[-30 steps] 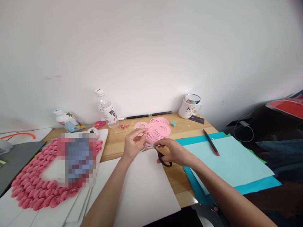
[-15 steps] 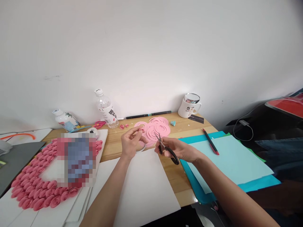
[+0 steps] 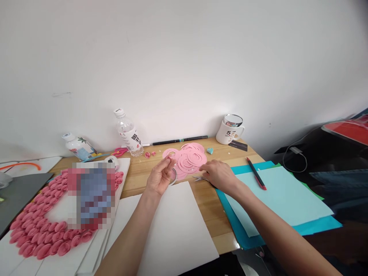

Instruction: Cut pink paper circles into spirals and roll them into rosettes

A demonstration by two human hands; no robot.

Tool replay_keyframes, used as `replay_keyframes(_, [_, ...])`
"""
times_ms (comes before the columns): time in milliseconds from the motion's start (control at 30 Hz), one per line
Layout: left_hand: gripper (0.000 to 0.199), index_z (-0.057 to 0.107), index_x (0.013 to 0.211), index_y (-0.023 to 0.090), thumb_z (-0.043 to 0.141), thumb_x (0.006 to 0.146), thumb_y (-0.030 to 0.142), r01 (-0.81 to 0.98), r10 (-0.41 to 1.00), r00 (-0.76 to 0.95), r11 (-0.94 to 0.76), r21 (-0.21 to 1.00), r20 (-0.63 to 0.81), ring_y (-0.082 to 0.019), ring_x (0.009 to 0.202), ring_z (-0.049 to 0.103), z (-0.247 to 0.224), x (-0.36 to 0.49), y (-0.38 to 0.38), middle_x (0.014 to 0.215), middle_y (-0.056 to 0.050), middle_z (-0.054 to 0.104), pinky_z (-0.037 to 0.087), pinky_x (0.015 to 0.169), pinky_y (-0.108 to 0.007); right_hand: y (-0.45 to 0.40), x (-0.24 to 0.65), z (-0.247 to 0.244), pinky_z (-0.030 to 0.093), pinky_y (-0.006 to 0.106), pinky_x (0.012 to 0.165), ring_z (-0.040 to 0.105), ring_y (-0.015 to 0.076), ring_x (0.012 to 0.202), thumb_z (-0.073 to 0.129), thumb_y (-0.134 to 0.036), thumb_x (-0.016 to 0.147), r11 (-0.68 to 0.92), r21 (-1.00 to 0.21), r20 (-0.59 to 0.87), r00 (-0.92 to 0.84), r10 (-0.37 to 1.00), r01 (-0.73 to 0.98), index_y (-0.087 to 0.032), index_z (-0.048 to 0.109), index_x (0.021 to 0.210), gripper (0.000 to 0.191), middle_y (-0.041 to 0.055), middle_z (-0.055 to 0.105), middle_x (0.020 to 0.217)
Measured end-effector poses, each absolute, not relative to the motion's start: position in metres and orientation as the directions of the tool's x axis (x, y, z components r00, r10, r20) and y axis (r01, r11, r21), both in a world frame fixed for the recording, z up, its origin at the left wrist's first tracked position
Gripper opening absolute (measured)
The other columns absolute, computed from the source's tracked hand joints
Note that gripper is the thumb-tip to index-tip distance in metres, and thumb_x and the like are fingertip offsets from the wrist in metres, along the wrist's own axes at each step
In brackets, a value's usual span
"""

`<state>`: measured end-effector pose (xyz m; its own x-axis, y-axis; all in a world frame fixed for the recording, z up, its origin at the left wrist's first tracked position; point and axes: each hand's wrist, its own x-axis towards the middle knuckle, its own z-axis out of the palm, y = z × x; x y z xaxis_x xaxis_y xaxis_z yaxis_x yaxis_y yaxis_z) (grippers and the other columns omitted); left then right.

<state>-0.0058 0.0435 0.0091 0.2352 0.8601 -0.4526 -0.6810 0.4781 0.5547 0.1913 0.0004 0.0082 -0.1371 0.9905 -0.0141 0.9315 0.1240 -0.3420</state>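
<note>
My left hand (image 3: 159,175) is closed in a pinch on a small pink paper piece (image 3: 172,157), mostly covered by the fingertips. My right hand (image 3: 219,175) hovers at the edge of the blue sheets, its fingers loosely bent and holding nothing that I can see. Below it the scissors (image 3: 199,178) lie on the wooden table, blades pointing left, handles partly hidden by the hand. Pink paper spirals (image 3: 189,158) are piled between and beyond my hands. A roll of tape (image 3: 173,177) rests beside my left hand.
White paper (image 3: 172,226) lies in front, with a board of pink paper flowers (image 3: 40,230) at left. Bottles (image 3: 130,134), a pen (image 3: 181,140) and a mug (image 3: 230,131) stand or lie near the wall. At right a marker (image 3: 257,174) rests on pale blue paper (image 3: 281,199).
My right hand has let go of the scissors, which now lie on the table, and has turned palm down. My left hand keeps its pinch on the pink paper.
</note>
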Motion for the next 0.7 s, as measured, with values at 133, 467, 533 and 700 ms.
replay_keyframes(133, [0.014, 0.064, 0.084, 0.010, 0.054, 0.078, 0.002, -0.682, 0.828, 0.297, 0.532, 0.501, -0.476, -0.008, 0.058, 0.066, 0.008, -0.002, 0.040, 0.067, -0.002, 0.069, 0.042, 0.034, -0.008, 0.005, 0.160, 0.006, 0.047, 0.030, 0.066, 0.061, 0.0173, 0.072, 0.060, -0.032, 0.075, 0.114, -0.944, 0.090, -0.092, 0.992, 0.310, -0.017, 0.067, 0.080, 0.017, 0.0054, 0.069, 0.079])
replay_keyframes(467, [0.014, 0.065, 0.084, 0.011, 0.060, 0.073, 0.005, -0.599, 0.918, 0.229, 0.395, 0.697, -0.324, -0.013, 0.065, 0.067, 0.002, 0.001, 0.038, 0.069, -0.004, 0.069, 0.046, 0.041, -0.013, 0.008, 0.136, -0.006, 0.049, 0.030, 0.068, 0.059, 0.0129, 0.062, 0.076, -0.035, 0.057, -0.076, -0.973, -0.079, 0.008, 0.997, -0.217, -0.015, 0.070, 0.069, 0.024, 0.0031, 0.067, 0.068])
replay_keyframes(533, [0.014, 0.066, 0.084, 0.011, 0.062, 0.072, 0.006, -0.583, 0.930, 0.218, 0.367, 0.725, -0.296, -0.014, 0.066, 0.067, 0.003, 0.002, 0.036, 0.069, -0.004, 0.068, 0.046, 0.040, -0.013, 0.008, 0.137, -0.007, 0.048, 0.030, 0.066, 0.058, 0.0125, 0.062, 0.076, -0.036, 0.056, -0.071, -0.976, -0.078, 0.023, 0.997, -0.208, -0.015, 0.070, 0.069, 0.025, 0.0030, 0.067, 0.068])
replay_keyframes(700, [0.016, 0.067, 0.082, 0.011, 0.068, 0.066, 0.010, -0.556, 0.943, 0.204, 0.334, 0.761, -0.264, -0.016, 0.069, 0.067, 0.005, 0.004, 0.033, 0.069, -0.006, 0.068, 0.043, 0.037, -0.013, 0.006, 0.136, -0.002, 0.047, 0.029, 0.064, 0.054, 0.0121, 0.060, 0.074, -0.040, 0.058, -0.030, -0.990, -0.035, 0.033, 0.999, -0.140, -0.014, 0.066, 0.068, 0.028, 0.0023, 0.063, 0.067])
